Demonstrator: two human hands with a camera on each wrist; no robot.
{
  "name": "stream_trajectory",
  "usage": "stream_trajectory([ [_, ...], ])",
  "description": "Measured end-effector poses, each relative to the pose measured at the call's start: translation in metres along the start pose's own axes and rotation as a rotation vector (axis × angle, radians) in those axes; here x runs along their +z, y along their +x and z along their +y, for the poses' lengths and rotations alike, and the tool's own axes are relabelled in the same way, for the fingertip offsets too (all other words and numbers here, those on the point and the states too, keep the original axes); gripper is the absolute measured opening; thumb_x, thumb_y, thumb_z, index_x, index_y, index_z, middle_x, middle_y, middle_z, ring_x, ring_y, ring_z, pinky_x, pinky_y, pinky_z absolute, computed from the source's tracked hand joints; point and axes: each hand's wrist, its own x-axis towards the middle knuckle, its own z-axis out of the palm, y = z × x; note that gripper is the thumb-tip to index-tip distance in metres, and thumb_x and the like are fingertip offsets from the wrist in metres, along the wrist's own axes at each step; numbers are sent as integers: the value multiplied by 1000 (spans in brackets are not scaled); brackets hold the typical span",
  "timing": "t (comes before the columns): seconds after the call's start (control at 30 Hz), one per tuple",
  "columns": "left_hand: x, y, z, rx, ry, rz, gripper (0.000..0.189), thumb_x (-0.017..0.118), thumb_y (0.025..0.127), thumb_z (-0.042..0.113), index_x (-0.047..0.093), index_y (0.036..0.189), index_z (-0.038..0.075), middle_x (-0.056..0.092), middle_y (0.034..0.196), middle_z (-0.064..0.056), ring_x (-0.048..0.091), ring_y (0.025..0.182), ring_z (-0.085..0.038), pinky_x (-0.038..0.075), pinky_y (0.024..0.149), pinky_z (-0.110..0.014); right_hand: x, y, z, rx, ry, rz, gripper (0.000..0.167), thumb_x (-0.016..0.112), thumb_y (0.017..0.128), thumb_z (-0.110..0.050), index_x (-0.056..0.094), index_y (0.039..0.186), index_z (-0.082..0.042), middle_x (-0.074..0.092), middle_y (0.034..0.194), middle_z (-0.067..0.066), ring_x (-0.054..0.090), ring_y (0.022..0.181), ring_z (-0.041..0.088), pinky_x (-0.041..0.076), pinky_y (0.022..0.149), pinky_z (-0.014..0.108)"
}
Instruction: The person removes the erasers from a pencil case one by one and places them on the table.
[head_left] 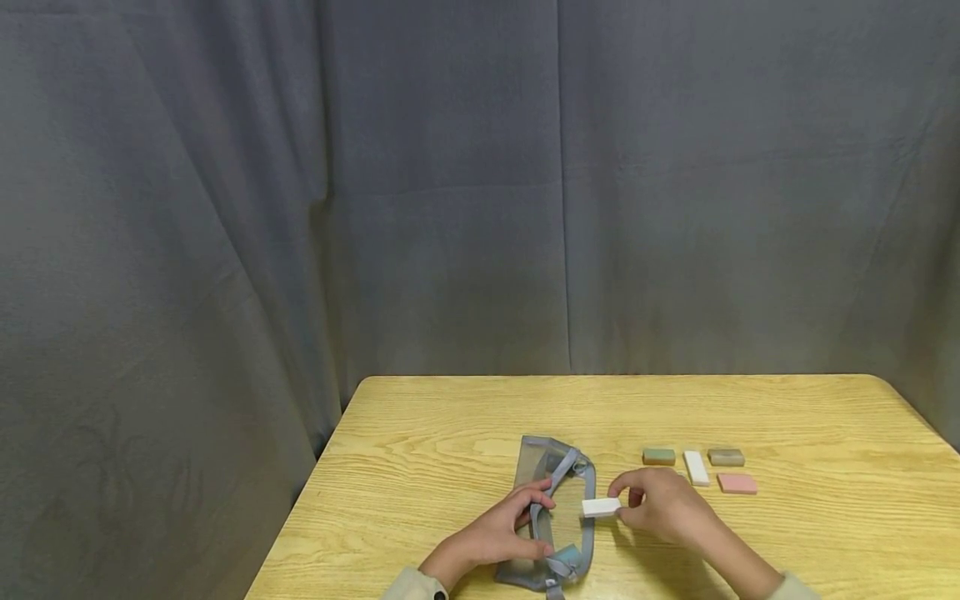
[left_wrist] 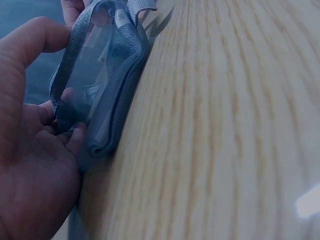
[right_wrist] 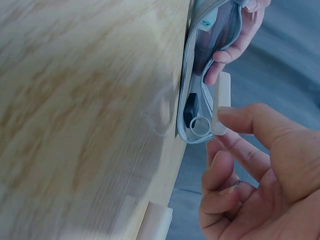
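A white eraser point(head_left: 601, 507) is pinched between thumb and fingers of the right hand point(head_left: 660, 506) at the open mouth of a grey mesh pouch point(head_left: 589, 533). The pouch's left rim is gripped by the left hand point(head_left: 498, 529), its thumb and fingers spread apart. A blue item point(head_left: 567, 556) is seen inside. On the desk point(head_left: 825, 533) to the right are laid a green block point(head_left: 658, 457), a second white eraser point(head_left: 696, 468), a brown block point(head_left: 725, 457) and a pink eraser point(head_left: 737, 483).

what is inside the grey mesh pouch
Inside the grey mesh pouch, a light-blue block shows towards the near end and a dark item towards the far end. The left hand covers part; anything beneath cannot be seen.
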Motion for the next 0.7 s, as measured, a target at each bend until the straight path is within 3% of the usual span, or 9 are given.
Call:
stream_trajectory([
  [0.47,0,0,-3,-1,11,-9,48,73,90,16,50,131,8,22,166,0,16,154,-33,27,121,-45,-10,-7,11,69,-33,21,17,81,82,-20,76,99,-20,58,75,-9,45,59,7,38,51,24],
  [0.7,-1,0,-3,4,2,-14,48,73,91,15,50,132,7,23,166,0,16,154,-33,28,120,-46,-15,-13,21,46,-27,47,16,80,82,-18,77,98,-20,58,73,-11,42,56,3,37,49,22],
])
